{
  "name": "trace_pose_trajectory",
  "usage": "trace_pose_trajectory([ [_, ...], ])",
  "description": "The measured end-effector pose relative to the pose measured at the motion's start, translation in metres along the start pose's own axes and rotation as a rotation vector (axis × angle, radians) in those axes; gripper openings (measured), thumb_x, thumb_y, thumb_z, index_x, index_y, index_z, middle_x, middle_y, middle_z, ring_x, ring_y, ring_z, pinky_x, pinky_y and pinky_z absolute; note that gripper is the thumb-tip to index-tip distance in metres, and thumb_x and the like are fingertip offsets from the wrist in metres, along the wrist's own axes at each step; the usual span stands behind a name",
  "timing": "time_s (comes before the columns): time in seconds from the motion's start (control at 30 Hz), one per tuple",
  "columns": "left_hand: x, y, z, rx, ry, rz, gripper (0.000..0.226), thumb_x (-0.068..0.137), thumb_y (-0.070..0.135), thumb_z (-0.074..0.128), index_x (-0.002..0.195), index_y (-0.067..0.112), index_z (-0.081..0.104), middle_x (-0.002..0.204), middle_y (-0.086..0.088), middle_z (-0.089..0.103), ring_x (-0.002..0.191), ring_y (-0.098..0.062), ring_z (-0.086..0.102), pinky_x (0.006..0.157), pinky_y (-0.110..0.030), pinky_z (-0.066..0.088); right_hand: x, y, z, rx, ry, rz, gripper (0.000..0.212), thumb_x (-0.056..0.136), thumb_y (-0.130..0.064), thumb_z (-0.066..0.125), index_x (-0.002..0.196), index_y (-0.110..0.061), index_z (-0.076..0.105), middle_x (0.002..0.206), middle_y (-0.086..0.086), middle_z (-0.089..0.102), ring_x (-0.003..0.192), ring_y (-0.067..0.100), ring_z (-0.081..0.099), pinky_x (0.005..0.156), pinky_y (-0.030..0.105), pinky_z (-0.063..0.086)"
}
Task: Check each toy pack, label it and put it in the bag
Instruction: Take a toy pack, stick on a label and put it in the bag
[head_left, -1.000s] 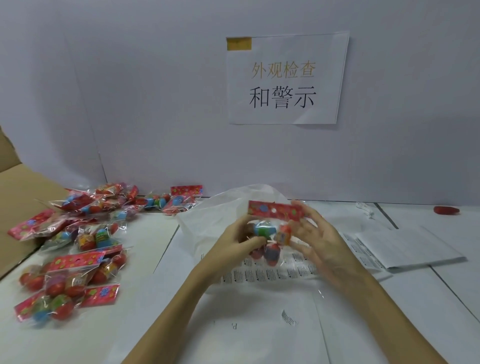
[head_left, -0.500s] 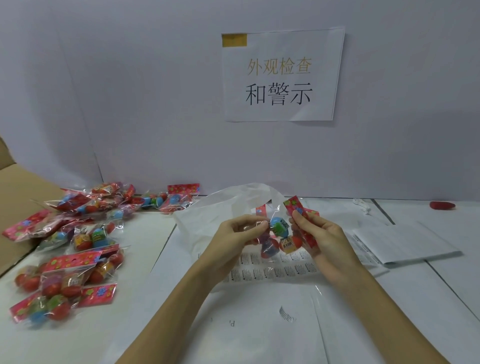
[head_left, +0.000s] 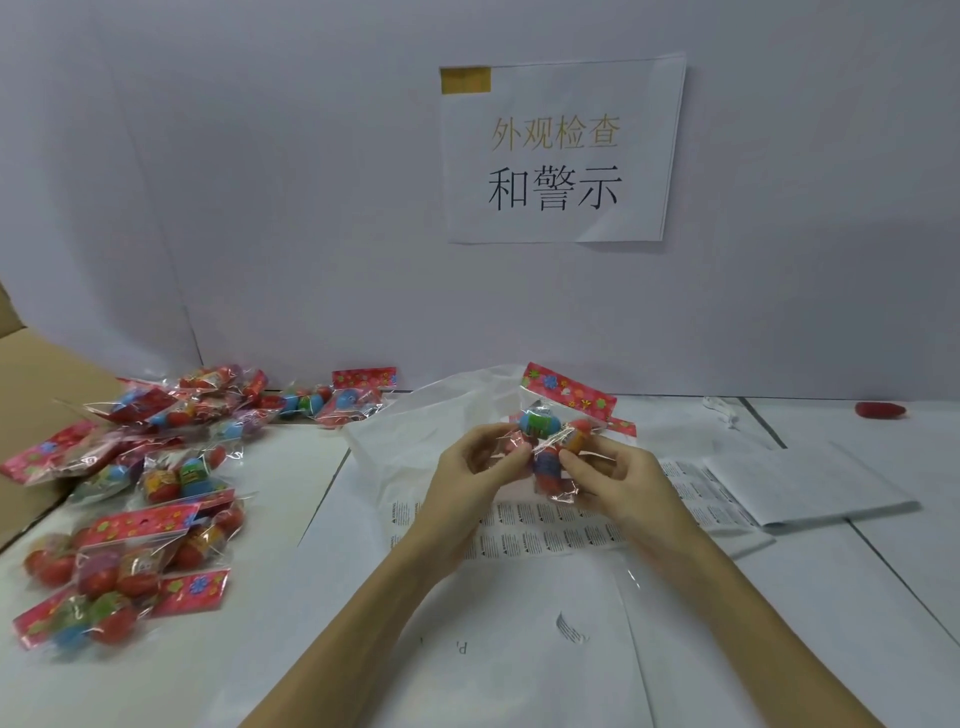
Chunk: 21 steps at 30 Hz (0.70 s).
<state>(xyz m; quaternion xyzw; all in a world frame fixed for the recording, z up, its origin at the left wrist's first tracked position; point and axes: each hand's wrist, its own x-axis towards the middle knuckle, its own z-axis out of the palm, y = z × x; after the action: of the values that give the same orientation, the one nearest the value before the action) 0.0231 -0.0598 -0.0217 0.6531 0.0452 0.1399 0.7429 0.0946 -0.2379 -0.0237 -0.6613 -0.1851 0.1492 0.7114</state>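
Toy pack (head_left: 558, 439) up in front of me, clear film w/ red flowered header, print on it too small to read. Left hand (head_left: 470, 470) pinches its left edge, right hand (head_left: 615, 475) pinches lower right; pack held between both, above label sheet (head_left: 524, 530). Labels carry "WARNING" symbol, rest unreadable. White bag (head_left: 415, 431) just behind hands. Pile of packs (head_left: 135, 493) on left of white table (head_left: 779, 623). Sign (head_left: 558, 150) on white wall reads "外观检查 和警示". Cardboard box (head_left: 31, 395) far left.

White table (head_left: 270, 670) bears toy packs (head_left: 130, 545), label sheets (head_left: 545, 525), bag (head_left: 415, 441).
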Motion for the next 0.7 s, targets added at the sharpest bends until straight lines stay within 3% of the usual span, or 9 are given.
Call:
trace_pose_trajectory([
  [0.23,0.001,-0.004,-0.003,0.123,0.028,-0.033,0.033,0.094,0.011,0.071,0.120,0.029,0.063,0.115,0.008,0.072,0.107,-0.016,0.072,0.095,-0.032,0.059,-0.004,0.000,0.004,-0.082,-0.005,-0.024,0.030,0.095,-0.016,0.074,0.125,-0.020,0.072,0.107,0.006,0.080,0.101,0.025,0.077,0.089,0.043,0.063],
  [0.37,0.000,-0.003,-0.001,0.130,0.044,0.009,0.032,0.093,0.017,0.076,0.121,0.025,0.060,0.116,0.004,0.071,0.107,-0.016,0.071,0.091,-0.029,0.060,-0.006,-0.001,0.006,-0.085,-0.043,-0.057,0.029,0.096,-0.018,0.072,0.125,-0.024,0.072,0.108,0.009,0.079,0.101,0.024,0.077,0.087,0.038,0.063],
  [0.5,0.002,0.003,-0.006,0.106,0.127,0.075,0.030,0.091,0.008,0.069,0.118,0.021,0.061,0.113,0.003,0.071,0.107,-0.013,0.069,0.088,-0.022,0.055,-0.003,-0.003,0.005,0.009,-0.056,-0.101,0.029,0.105,-0.014,0.058,0.132,-0.021,0.065,0.113,0.007,0.078,0.104,0.023,0.076,0.087,0.031,0.062],
  [0.6,0.003,0.004,-0.009,0.157,0.204,0.104,0.031,0.097,0.004,0.064,0.119,0.026,0.057,0.117,0.003,0.069,0.104,-0.008,0.069,0.083,-0.017,0.050,0.002,0.006,-0.008,-0.438,0.078,-0.212,0.040,0.105,-0.003,0.055,0.138,-0.024,0.061,0.121,-0.004,0.074,0.114,0.010,0.069,0.102,0.030,0.056],
  [0.7,0.003,0.002,-0.006,0.213,0.267,0.168,0.034,0.102,0.007,0.062,0.124,0.030,0.050,0.124,0.003,0.065,0.099,0.005,0.067,0.079,-0.012,0.053,0.003,0.015,-0.014,-0.794,-0.010,-0.215,0.046,0.103,-0.012,0.060,0.145,-0.032,0.057,0.136,-0.012,0.065,0.122,0.002,0.059,0.106,0.021,0.046],
])
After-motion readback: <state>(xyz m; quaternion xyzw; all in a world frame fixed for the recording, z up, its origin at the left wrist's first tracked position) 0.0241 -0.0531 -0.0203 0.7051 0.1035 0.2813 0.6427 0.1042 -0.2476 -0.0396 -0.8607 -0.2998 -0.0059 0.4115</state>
